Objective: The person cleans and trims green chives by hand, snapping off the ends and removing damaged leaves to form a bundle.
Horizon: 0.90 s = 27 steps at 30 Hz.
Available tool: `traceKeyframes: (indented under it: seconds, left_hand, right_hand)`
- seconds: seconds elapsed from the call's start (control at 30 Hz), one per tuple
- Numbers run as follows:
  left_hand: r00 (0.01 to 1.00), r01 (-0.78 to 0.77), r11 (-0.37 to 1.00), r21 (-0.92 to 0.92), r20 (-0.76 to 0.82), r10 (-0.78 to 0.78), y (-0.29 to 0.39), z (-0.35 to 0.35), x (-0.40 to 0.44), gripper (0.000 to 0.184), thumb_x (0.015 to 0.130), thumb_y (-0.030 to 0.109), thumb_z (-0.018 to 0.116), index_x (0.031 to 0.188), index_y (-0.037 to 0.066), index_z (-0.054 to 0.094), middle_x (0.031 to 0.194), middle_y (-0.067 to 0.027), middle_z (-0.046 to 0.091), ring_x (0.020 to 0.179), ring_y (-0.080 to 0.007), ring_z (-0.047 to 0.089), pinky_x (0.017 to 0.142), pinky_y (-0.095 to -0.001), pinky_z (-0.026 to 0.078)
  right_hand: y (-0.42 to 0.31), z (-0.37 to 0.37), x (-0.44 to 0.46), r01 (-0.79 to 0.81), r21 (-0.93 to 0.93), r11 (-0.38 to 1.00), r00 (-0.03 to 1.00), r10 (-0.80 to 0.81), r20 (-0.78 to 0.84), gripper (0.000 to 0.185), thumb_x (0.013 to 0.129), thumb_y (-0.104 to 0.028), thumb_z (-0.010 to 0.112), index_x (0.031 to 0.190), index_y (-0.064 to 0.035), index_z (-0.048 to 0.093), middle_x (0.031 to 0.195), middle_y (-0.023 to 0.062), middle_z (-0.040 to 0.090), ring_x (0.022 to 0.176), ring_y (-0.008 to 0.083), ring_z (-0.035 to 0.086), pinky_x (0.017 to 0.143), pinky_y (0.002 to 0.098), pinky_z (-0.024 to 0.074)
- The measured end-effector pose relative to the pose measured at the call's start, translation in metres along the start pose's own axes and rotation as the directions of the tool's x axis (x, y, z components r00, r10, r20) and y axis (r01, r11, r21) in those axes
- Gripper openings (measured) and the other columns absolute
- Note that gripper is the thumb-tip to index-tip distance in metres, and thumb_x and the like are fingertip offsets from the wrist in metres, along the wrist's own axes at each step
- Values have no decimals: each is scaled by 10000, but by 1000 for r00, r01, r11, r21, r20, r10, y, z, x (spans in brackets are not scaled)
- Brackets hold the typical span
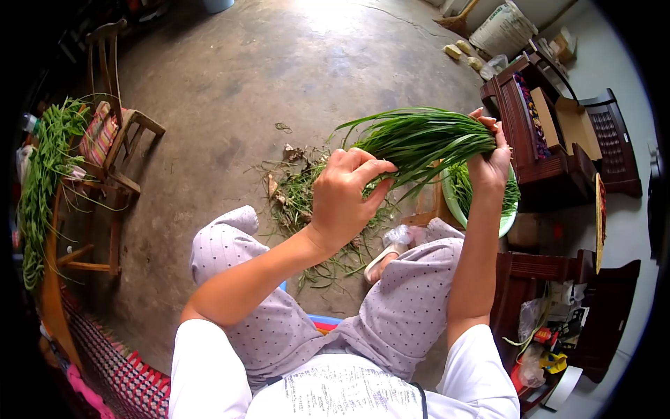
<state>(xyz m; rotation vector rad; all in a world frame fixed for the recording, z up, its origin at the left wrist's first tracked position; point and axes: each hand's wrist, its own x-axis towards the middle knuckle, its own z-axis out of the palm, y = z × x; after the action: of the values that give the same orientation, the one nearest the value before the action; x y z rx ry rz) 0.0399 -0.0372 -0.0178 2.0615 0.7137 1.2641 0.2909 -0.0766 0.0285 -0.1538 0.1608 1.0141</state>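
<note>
One bunch of chives (pixel 419 143) is in hand, at 2 o'clock in the view, raised above the floor (pixel 244 77). Handling, as assessed: light, limp, probably slick if damp, easily bruised; best gripped at the gathered end, without crushing the blades. My right hand (pixel 490 159) is closed around that end, forearm pointing to 12 o'clock. My left hand (pixel 347 195) shows its back, thumb and forefinger pinched on blades at the near edge, forearm angled to 2 o'clock. A green basin (pixel 507 225) sits at 3 o'clock; trimmings (pixel 293 199) lie at 9 o'clock from my left hand.
</note>
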Motion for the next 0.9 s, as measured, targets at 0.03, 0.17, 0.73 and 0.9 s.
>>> traceKeyframes:
  seconds: [0.03,0.17,0.73,0.9]
  left_hand:
    - [1000,-2,1000,0,2,2,0,0,0,156,690,77,714,837,106,672,786,-44,592,749,-216,533,665,-326,438]
    - [999,-22,999,29,48,20,1,0,-1,135,687,72,714,813,102,676,799,-39,593,759,-216,534,660,-324,441]
    - [743,214,976,-46,656,-132,-30,-30,-22,158,773,91,647,920,43,680,726,-110,638,651,-189,601,591,-306,475]
    - [887,24,998,55,459,-46,-19,-35,-5,128,760,97,673,884,64,680,780,-79,620,647,-185,575,537,-294,466]
  right_hand:
    - [1,-1,1,15,-20,1000,1000,-15,-6,261,919,-150,479,694,-21,453,690,104,519,752,222,544,926,432,435]
    - [3,0,-2,-7,-15,1000,1000,8,24,269,918,-155,482,688,-18,455,687,104,523,754,227,547,922,433,438]
    - [-18,-3,0,-12,8,1000,995,11,103,280,921,-147,478,679,-7,460,710,108,513,833,234,519,939,400,417]
    - [-12,-6,-2,-63,17,998,990,60,131,275,920,-146,482,681,-9,467,715,111,520,850,245,527,934,402,418]
